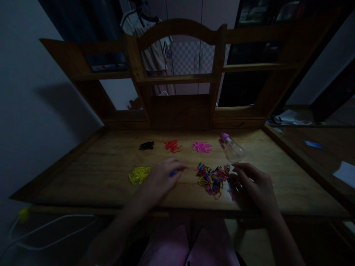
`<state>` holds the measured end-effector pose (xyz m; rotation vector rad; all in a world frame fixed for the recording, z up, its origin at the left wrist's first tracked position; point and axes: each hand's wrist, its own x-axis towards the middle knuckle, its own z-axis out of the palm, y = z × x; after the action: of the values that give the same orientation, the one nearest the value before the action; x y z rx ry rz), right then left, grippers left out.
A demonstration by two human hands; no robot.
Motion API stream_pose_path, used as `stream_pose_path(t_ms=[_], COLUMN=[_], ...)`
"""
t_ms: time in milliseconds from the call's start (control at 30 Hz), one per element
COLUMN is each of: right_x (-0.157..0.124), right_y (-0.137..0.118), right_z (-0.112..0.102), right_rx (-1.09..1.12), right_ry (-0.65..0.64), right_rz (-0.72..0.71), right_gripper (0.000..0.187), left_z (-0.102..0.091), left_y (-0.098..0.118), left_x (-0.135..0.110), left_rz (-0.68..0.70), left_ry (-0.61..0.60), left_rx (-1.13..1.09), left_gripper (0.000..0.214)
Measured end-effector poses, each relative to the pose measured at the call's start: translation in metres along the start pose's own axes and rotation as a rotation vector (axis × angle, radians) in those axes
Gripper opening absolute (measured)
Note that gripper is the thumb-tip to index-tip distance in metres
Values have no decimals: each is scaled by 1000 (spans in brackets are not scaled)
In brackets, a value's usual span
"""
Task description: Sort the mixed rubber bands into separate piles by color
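My left hand point(166, 175) is over the desk, its fingers closed around a blue rubber band point(173, 173); how many it holds is not clear. Just left of it lies a pile of yellow rubber bands point(138, 174). At the right edge of a tangled pile of mixed-colour rubber bands point(210, 179) is my right hand point(255, 183), its thumb and forefinger tips close together. What is between them is too dark to make out. Farther back lie small piles of black rubber bands point(146, 146), red rubber bands point(172, 146) and pink rubber bands point(202, 147).
A clear bottle point(234, 149) with a pink cap lies on its side behind my right hand. The wooden desk point(91, 170) has a shelf frame point(177, 79) along its back. A white cable point(55, 221) hangs at lower left. Papers point(345, 173) lie at far right.
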<state>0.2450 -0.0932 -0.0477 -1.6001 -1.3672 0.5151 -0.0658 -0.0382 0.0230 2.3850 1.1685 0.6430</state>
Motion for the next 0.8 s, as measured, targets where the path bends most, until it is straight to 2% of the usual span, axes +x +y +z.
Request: stream_pose_path(t_ms=[100, 233, 367, 467, 633, 800], right_x=[-1, -3, -3, -2, -1, -2], right_y=[-7, -14, -13, -12, -13, -13], right_z=[-1, -1, 0, 0, 0, 1], right_rx=[1, 26, 54, 57, 62, 56], right_ry=[-22, -73, -81, -76, -66, -53], right_rz=[-35, -72, -100, -113, -120, -108], right_gripper=[20, 20, 20, 20, 18, 19], left_z=[37, 61, 69, 70, 69, 71], left_y=[34, 45, 47, 46, 38, 26], left_x=[19, 37, 51, 57, 59, 64], left_rz=[114, 228, 298, 302, 241, 198], left_ry=[-40, -106, -158, -218, -231, -182], left_rx=[-12, 6, 139, 174, 77, -16], left_gripper=[25, 21, 19, 20, 19, 19])
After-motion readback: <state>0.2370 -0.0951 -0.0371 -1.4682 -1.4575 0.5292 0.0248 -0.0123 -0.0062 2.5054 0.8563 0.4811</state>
